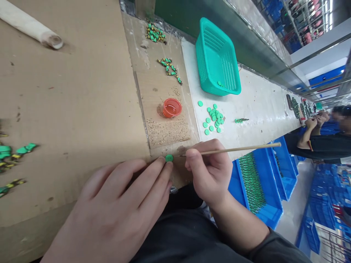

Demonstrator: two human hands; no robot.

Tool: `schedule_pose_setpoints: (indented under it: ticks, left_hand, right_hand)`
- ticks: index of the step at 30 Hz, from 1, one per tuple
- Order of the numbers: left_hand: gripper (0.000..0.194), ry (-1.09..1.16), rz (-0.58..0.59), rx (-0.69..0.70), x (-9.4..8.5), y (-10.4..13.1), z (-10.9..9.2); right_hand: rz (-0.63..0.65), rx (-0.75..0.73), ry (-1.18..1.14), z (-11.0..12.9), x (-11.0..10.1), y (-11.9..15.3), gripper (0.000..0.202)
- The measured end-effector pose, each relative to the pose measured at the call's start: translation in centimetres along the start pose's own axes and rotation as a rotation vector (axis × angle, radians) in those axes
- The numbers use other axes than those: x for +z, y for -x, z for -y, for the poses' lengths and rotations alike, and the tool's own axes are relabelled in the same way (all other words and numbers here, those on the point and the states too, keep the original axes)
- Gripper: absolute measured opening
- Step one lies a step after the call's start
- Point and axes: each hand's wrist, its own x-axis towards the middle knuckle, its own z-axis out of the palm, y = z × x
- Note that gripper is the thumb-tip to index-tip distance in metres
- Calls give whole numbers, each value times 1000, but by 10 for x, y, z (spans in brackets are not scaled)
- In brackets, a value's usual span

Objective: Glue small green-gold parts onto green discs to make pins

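Between the fingertips of my left hand sits a small round green disc, held near the table's edge. My right hand is closed in a pen-like grip round a thin wooden stick. The stick's working tip points at the disc; whether it touches cannot be told. Just beyond my hands stands a red cup of clear liquid, on a board strewn with tiny gold-coloured bits. More loose green discs lie in a group on the white surface to its right.
A turquoise basket stands at the back, a few discs inside. Green, yellow and black pieces lie in clusters. A pale tube rests at far left. Blue bins stand at right; another person sits farther along.
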Motion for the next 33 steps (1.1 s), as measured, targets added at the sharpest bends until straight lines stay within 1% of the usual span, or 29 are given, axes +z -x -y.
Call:
schedule_pose_setpoints:
  ticks: [2,5,7,9,12,17,21,24,27,29,31,33]
  left_hand:
    - [32,17,-13,3,0,-1,-1]
    - [33,46,-32,-24,2,-2,-1]
    - [36,56,-32,-45,4,-1,-1]
    - [40,67,-26,-61,5,0,-1]
    - [48,85,-39,-79,6,3,1]
    - [56,92,-52,-53,9,5,3]
    - [52,108,-71,-56,10,4,5]
    - [47,106,-78,-43,8,1,5]
    - [42,103,-82,-28,6,-2,5]
    - [41,103,-84,-30,6,-2,4]
    - [43,102,-82,-45,6,-2,4]
    - [48,102,-75,-55,6,-1,3]
  right_hand:
    - [-36,3,14,1,-2,-9,15]
    - [-70,-91,69,0,-1,-37,11]
    - [-51,-171,124,-3,3,-61,15]
    - [-17,-217,172,-7,8,-82,21]
    - [28,-194,221,-15,17,-101,27]
    - [87,-119,233,-25,26,-102,31]
    - [89,-105,260,-28,28,-100,32]
    - [82,-138,246,-27,28,-102,32]
    - [44,-188,236,-22,26,-101,30]
    - [-13,-205,248,-19,22,-99,29]
    - [-73,-209,240,-16,17,-96,28]
    - [-79,-191,220,-17,13,-93,28]
